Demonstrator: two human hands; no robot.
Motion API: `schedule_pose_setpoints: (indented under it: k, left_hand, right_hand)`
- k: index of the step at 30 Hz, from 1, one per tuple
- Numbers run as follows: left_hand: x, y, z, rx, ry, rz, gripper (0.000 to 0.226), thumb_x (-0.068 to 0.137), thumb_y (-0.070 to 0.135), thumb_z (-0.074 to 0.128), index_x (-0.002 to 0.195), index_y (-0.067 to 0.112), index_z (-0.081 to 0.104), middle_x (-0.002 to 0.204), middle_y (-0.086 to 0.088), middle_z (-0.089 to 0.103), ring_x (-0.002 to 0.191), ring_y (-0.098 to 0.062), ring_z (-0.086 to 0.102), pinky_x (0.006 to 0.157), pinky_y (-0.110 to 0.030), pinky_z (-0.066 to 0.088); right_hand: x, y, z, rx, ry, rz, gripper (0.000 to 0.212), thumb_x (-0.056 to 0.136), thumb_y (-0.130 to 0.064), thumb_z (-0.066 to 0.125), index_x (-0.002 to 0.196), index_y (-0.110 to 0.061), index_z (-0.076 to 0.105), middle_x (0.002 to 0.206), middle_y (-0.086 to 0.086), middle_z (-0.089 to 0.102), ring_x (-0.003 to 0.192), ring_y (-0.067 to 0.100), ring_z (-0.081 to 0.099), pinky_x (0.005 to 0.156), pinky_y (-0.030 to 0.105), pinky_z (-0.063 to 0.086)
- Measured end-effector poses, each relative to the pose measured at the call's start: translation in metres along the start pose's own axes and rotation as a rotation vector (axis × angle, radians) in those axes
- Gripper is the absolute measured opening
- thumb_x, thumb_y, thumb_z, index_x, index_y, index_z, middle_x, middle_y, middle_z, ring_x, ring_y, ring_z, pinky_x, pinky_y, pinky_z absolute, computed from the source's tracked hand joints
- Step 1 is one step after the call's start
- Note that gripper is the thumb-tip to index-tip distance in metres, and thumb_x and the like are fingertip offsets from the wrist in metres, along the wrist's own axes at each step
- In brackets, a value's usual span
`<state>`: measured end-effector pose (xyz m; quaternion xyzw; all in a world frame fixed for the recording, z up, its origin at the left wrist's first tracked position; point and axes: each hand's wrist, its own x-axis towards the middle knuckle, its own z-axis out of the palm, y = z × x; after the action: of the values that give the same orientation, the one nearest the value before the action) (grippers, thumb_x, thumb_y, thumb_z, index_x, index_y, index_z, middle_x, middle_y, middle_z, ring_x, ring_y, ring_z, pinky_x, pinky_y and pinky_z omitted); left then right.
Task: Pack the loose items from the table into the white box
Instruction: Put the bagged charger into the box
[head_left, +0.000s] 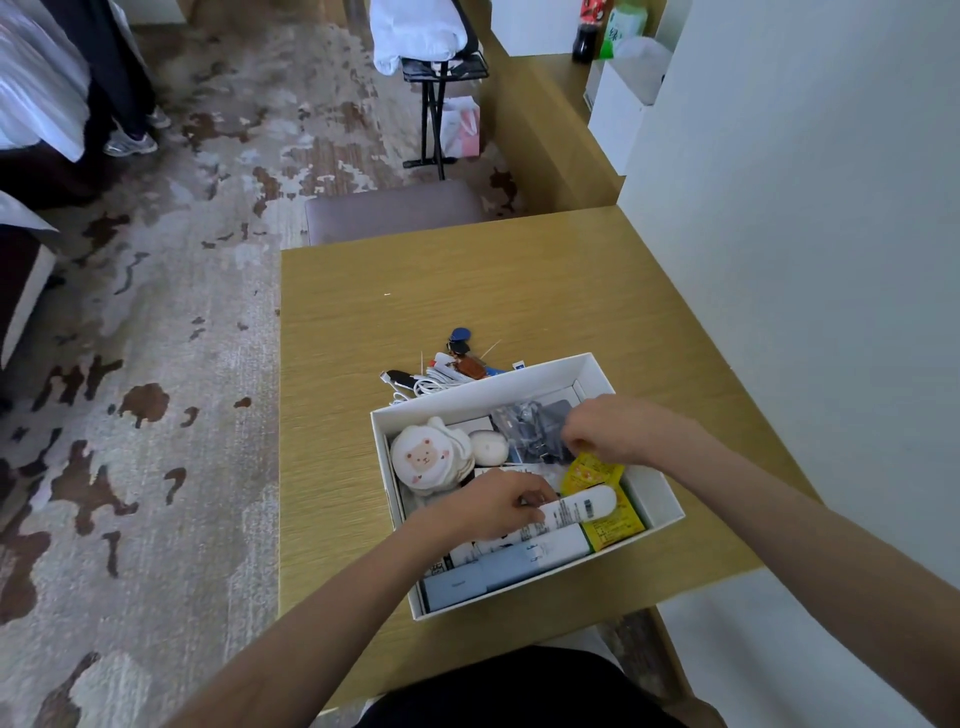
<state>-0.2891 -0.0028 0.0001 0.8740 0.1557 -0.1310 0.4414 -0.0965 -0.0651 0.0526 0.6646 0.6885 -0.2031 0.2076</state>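
1. Head view. A shallow white cardboard box (655, 491) sits near the front of a light wooden table (467, 291), already crowded: a round cream plush pouch with a bear face (428, 457), dark packets, yellow sachets (592, 474).
2. The left hand (488, 512) is inside the box, fingers closed round one end of a white plastic tube with a barcode (584, 506). The tube's long axis runs left to right, its free end over the sachets.
3. The right hand (613, 428) hangs over the box's far right part with its fingers curled down at the sachets. Whether it pinches one, I cannot tell.
4. Still unpacked: a coiled white cable (436, 383) and a key bunch with a blue tag (460, 336), lying on the table just beyond the far wall, toward its left end.
5. Judgement: the next reach goes forward over that wall. The pile lies on the left hand's side, but that hand is occupied.
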Motion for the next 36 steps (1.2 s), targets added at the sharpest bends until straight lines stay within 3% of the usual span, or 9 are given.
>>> schedule_pose_setpoints:
  k: [4, 7, 12, 17, 21, 25, 28, 32, 36]
  left_hand:
    - [0.001, 0.0, 0.001, 0.021, -0.004, 0.01, 0.032, 0.093, 0.018, 0.056, 0.125, 0.017, 0.058, 0.124, -0.005, 0.064, 0.111, -0.019, 0.059, 0.097, -0.035, 0.047]
    - [0.002, -0.002, 0.002, 0.027, -0.009, 0.012, 0.033, 0.093, 0.019, 0.056, 0.126, 0.018, 0.058, 0.125, -0.004, 0.063, 0.112, -0.018, 0.059, 0.099, -0.036, 0.047]
    - [0.003, -0.008, 0.006, 0.005, -0.01, -0.016, 0.034, 0.093, 0.023, 0.056, 0.127, 0.021, 0.056, 0.127, -0.003, 0.063, 0.113, -0.017, 0.059, 0.099, -0.035, 0.047]
    - [0.005, -0.009, 0.007, 0.023, -0.015, -0.005, 0.033, 0.093, 0.022, 0.055, 0.127, 0.022, 0.057, 0.126, -0.001, 0.063, 0.112, -0.016, 0.059, 0.099, -0.034, 0.047]
    - [0.006, -0.006, 0.007, 0.115, 0.036, 0.034, 0.03, 0.093, 0.021, 0.051, 0.122, 0.023, 0.059, 0.12, 0.0, 0.065, 0.104, -0.018, 0.059, 0.09, -0.031, 0.047]
    - [0.007, -0.007, 0.008, 0.192, 0.103, 0.069, 0.03, 0.091, 0.023, 0.049, 0.118, 0.02, 0.062, 0.116, -0.003, 0.062, 0.101, -0.019, 0.057, 0.084, -0.03, 0.046]
    - [0.006, -0.008, 0.007, 0.21, 0.097, 0.057, 0.033, 0.091, 0.023, 0.048, 0.121, 0.019, 0.06, 0.12, -0.003, 0.061, 0.106, -0.019, 0.056, 0.082, -0.025, 0.041]
    - [-0.006, -0.011, -0.005, 0.203, 0.12, 0.071, 0.026, 0.094, 0.028, 0.047, 0.115, 0.021, 0.062, 0.113, 0.001, 0.064, 0.099, -0.016, 0.058, 0.08, -0.028, 0.046]
    - [-0.022, -0.014, -0.045, 0.143, 0.383, 0.03, 0.021, 0.095, 0.034, 0.048, 0.108, 0.03, 0.064, 0.103, 0.012, 0.067, 0.08, 0.0, 0.057, 0.067, -0.019, 0.047]
  right_hand:
    - [0.01, -0.016, 0.007, -0.12, -0.113, -0.088, 0.028, 0.085, -0.002, 0.055, 0.1, -0.023, 0.067, 0.107, 0.005, 0.062, 0.092, 0.028, 0.06, 0.068, 0.033, 0.044]
    - [0.012, -0.015, 0.012, -0.022, -0.068, -0.093, 0.032, 0.088, -0.001, 0.053, 0.111, -0.019, 0.066, 0.113, 0.007, 0.063, 0.098, 0.027, 0.06, 0.075, 0.034, 0.045]
    - [0.007, -0.01, 0.018, 0.185, 0.0, -0.05, 0.03, 0.087, 0.002, 0.05, 0.107, -0.013, 0.065, 0.106, 0.007, 0.068, 0.098, 0.024, 0.06, 0.084, 0.038, 0.05]
    - [0.005, -0.011, 0.017, 0.252, 0.068, -0.106, 0.024, 0.083, 0.004, 0.054, 0.092, -0.013, 0.068, 0.093, 0.003, 0.069, 0.085, 0.016, 0.057, 0.076, 0.029, 0.046]
    - [0.007, -0.022, 0.023, 0.134, -0.047, -0.164, 0.027, 0.084, 0.003, 0.054, 0.097, -0.015, 0.068, 0.095, 0.005, 0.066, 0.082, 0.02, 0.056, 0.071, 0.029, 0.042]
    - [0.004, -0.019, 0.029, 0.19, -0.091, -0.124, 0.035, 0.082, 0.007, 0.051, 0.103, -0.016, 0.066, 0.103, 0.006, 0.067, 0.09, 0.023, 0.058, 0.074, 0.032, 0.045]
    - [0.0, -0.013, 0.024, 0.247, -0.032, -0.088, 0.029, 0.089, -0.002, 0.052, 0.11, -0.015, 0.065, 0.11, 0.005, 0.068, 0.098, 0.02, 0.06, 0.079, 0.027, 0.045]
    - [-0.004, -0.003, 0.003, 0.338, 0.117, -0.045, 0.015, 0.093, -0.018, 0.055, 0.101, -0.019, 0.067, 0.101, 0.0, 0.07, 0.085, 0.011, 0.057, 0.077, 0.026, 0.045]
    - [0.002, 0.004, -0.021, 0.473, 0.26, -0.037, 0.011, 0.092, -0.022, 0.056, 0.096, -0.024, 0.067, 0.096, -0.007, 0.069, 0.086, 0.009, 0.063, 0.078, 0.029, 0.052]
